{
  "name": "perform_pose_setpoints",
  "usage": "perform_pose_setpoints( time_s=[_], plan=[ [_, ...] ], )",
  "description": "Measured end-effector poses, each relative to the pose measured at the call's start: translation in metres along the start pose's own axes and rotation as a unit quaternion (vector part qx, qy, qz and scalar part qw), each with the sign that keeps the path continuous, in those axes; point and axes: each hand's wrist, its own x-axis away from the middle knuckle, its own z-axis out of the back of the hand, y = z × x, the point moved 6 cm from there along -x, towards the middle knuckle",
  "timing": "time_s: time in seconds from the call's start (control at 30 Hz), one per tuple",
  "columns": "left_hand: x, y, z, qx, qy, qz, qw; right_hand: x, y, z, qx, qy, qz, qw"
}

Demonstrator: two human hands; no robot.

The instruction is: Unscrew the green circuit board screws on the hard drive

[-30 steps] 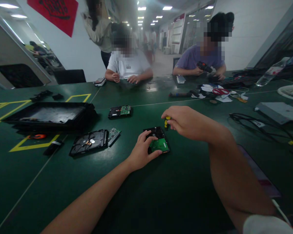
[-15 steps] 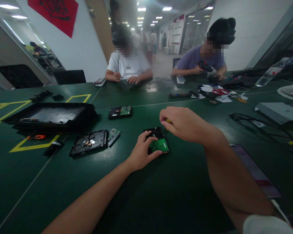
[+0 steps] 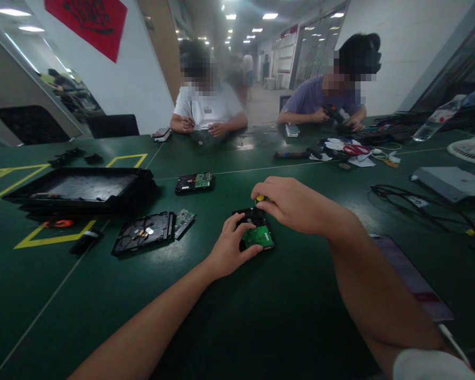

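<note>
A hard drive (image 3: 263,237) lies on the green table, its green circuit board facing up. My left hand (image 3: 233,244) steadies it, thumb and fingers curled over its left part and front edge. Above the drive's far edge, my right hand (image 3: 291,203) is closed on what looks like a small screwdriver (image 3: 260,199); only its yellow handle shows, and its tip cannot be made out. To the left lie a second hard drive (image 3: 144,232) and a loose circuit board (image 3: 184,222). Another hard drive (image 3: 194,182) rests farther back.
A black tray (image 3: 83,184) stands at left. A phone (image 3: 411,277) lies by my right forearm, with black cables (image 3: 407,203) and a grey box (image 3: 453,182) beyond. Two people sit across the table; the right one's hand holds a power drill (image 3: 333,113).
My right hand has shifted left, bringing the yellow handle over the far edge of the hard drive. My left hand keeps its place on the drive.
</note>
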Motion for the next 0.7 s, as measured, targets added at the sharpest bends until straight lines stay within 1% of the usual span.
perform_pose_setpoints(
  time_s=[0.13, 0.27, 0.47, 0.6, 0.7],
  plan=[
    [0.0002, 0.0007, 0.001, 0.0, 0.001, 0.001, 1.0, -0.0004, 0.0017, 0.0034, 0.036, 0.026, -0.031, 0.999],
    [0.0004, 0.0007, 0.001, -0.002, -0.001, 0.001, 1.0, -0.0008, 0.0007, 0.0035, 0.053, 0.029, -0.035, 0.998],
    [0.0003, 0.0003, 0.0006, -0.004, 0.001, -0.002, 1.0, -0.0006, 0.0023, -0.0012, 0.037, 0.006, -0.015, 0.999],
    [-0.0002, 0.001, 0.0011, -0.007, -0.002, -0.002, 1.0, 0.0001, 0.0033, -0.0029, 0.02, 0.01, 0.004, 1.0],
    [-0.0004, 0.0013, 0.001, -0.009, -0.002, -0.003, 1.0, 0.0005, 0.004, -0.0013, 0.014, 0.012, -0.002, 1.0]
  ],
)
